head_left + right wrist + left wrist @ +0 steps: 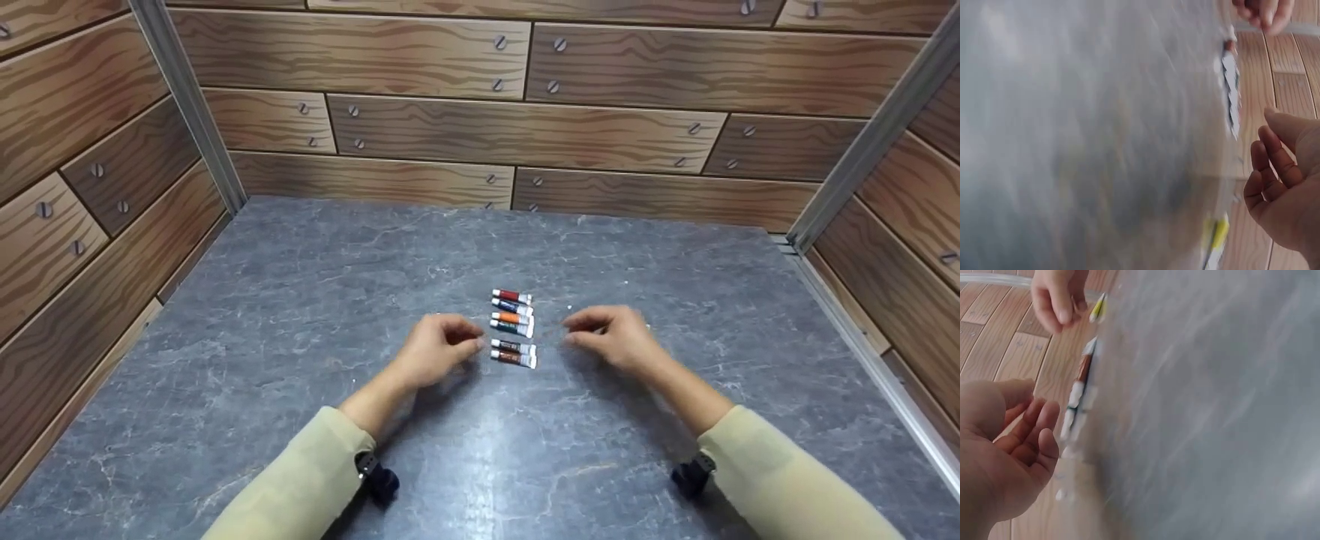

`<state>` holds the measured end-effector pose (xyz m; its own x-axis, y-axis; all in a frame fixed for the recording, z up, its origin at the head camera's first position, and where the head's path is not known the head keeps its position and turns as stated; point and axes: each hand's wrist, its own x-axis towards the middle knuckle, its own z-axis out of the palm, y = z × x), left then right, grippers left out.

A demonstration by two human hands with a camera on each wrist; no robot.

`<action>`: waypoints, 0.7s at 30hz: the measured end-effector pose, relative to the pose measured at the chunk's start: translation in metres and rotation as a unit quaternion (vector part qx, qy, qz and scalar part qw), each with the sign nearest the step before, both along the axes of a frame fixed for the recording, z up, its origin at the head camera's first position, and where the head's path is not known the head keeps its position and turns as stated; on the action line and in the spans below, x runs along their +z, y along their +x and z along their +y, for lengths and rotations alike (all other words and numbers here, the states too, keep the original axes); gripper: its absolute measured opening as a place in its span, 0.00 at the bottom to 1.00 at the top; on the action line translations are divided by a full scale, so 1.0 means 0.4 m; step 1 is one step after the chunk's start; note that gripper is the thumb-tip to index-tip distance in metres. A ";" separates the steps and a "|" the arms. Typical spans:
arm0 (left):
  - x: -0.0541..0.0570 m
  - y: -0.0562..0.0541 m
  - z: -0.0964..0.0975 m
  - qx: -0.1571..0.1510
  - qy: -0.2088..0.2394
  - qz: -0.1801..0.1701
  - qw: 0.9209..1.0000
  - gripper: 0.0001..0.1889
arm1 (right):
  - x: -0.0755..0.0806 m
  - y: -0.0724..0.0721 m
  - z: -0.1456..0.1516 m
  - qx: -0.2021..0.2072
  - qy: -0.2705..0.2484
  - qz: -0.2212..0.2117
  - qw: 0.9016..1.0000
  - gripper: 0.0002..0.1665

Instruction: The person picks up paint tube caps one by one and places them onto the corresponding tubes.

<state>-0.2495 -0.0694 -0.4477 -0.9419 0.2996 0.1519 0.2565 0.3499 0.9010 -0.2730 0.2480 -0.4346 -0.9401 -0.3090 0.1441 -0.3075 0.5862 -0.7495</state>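
Several small paint tubes lie side by side in a column on the table, white caps to the left: a red tube (510, 295), a blue tube (511, 307), an orange tube (510, 319), a green tube (510, 328), a black tube (511, 346) and a brown tube (511, 358). A wider space separates green from black. My left hand (441, 350) is just left of the caps, fingers loosely curved around nothing. To the right of the column, my right hand (616, 337) is likewise bare. Near it lies a yellow tube (1219, 233), hidden in the head view.
The grey marbled table (300, 300) is enclosed by wood-plank-patterned walls (420, 127) at the back and sides. Metal posts (187, 105) stand at the back corners, and a metal rail (885, 382) runs along the right edge.
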 end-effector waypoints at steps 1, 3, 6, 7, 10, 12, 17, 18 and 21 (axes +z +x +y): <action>0.006 -0.004 -0.011 -0.002 -0.002 0.009 1.000 0.10 | 0.006 -0.006 0.014 -0.001 -0.002 0.004 1.000 0.15; 0.020 -0.012 -0.031 -0.005 -0.006 0.020 1.000 0.11 | 0.017 -0.017 0.041 -0.004 -0.004 0.014 1.000 0.16; 0.042 -0.026 -0.061 -0.005 -0.008 0.035 0.999 0.10 | 0.031 -0.035 0.085 -0.010 0.002 0.037 0.999 0.16; 0.048 -0.031 -0.070 -0.005 -0.010 0.041 0.999 0.10 | 0.036 -0.041 0.099 -0.013 0.006 0.041 0.999 0.16; 0.063 -0.049 -0.097 -0.003 -0.022 0.055 0.998 0.10 | 0.050 -0.056 0.139 -0.024 0.019 0.039 0.999 0.17; 0.070 -0.060 -0.113 -0.004 -0.031 0.059 0.998 0.10 | 0.055 -0.066 0.163 -0.028 0.022 0.030 0.999 0.18; 0.077 -0.084 -0.144 -0.006 -0.041 0.046 0.998 0.11 | 0.050 -0.087 0.204 -0.030 0.024 0.012 0.999 0.21; 0.076 -0.089 -0.149 -0.005 -0.041 0.044 0.998 0.12 | 0.047 -0.091 0.210 -0.029 0.026 0.009 0.999 0.21; 0.074 -0.104 -0.160 -0.004 -0.036 0.034 0.999 0.12 | 0.035 -0.101 0.225 -0.029 0.041 -0.001 0.999 0.22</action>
<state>-0.2912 -0.1336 -0.4182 -0.9275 0.3200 0.1930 0.3195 0.4111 0.8538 -0.3134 0.3381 -0.4206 -0.9567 -0.2656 0.1191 -0.2709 0.6625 -0.6983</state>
